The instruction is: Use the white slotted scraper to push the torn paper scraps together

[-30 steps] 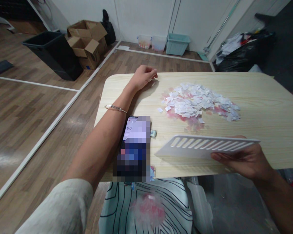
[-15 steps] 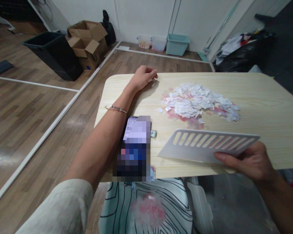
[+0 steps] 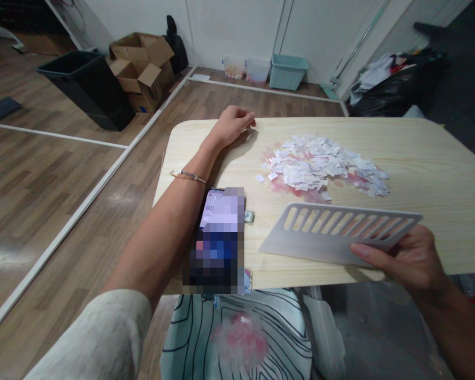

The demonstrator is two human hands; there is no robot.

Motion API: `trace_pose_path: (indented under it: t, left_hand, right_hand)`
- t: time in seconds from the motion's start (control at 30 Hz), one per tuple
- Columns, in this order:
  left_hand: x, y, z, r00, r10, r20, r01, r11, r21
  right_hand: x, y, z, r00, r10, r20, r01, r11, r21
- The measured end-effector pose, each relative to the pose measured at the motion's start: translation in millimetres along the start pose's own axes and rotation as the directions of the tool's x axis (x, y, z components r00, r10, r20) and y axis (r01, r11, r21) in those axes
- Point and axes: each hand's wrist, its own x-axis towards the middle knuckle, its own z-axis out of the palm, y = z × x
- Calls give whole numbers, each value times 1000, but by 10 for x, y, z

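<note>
My right hand (image 3: 415, 261) grips a flat, white plastic scraper (image 3: 312, 243) with slanted slots along its upper edge, thumb on the near face. The scraper is tilted above the front of the wooden table (image 3: 439, 174). Beyond it lies a loose pile of small white paper pieces (image 3: 312, 163), mixed with pinkish, see-through bits. At the far left of the table rests my left hand (image 3: 235, 124), its fingers loosely curled in, nothing visible in them. Beside my left forearm is a phone (image 3: 217, 237), mostly blurred out.
A patterned cloth (image 3: 182, 338) with a pink translucent clump (image 3: 243, 340) is below the table edge. On the floor stand a black bin (image 3: 91, 89), cardboard boxes (image 3: 142, 79) and a teal tub (image 3: 288, 73). A black plastic bag (image 3: 391, 95) sits at the far right.
The scraper has shifted slightly right and tipped, its slotted edge a little higher on the left. My left hand and the paper pile stay put.
</note>
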Motion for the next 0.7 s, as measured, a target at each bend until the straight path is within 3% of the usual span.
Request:
trace_pose_path:
  t: [0.43, 0.7]
  left_hand:
    - [-9, 18, -6, 1000, -11, 13, 11, 1000, 3]
    - [26, -20, 6, 1000, -2, 12, 2, 1000, 5]
  right_hand:
    - [10, 19, -26, 996, -44, 78, 45, 999, -14]
    - [-33, 62, -34, 999, 36, -38, -37, 999, -24]
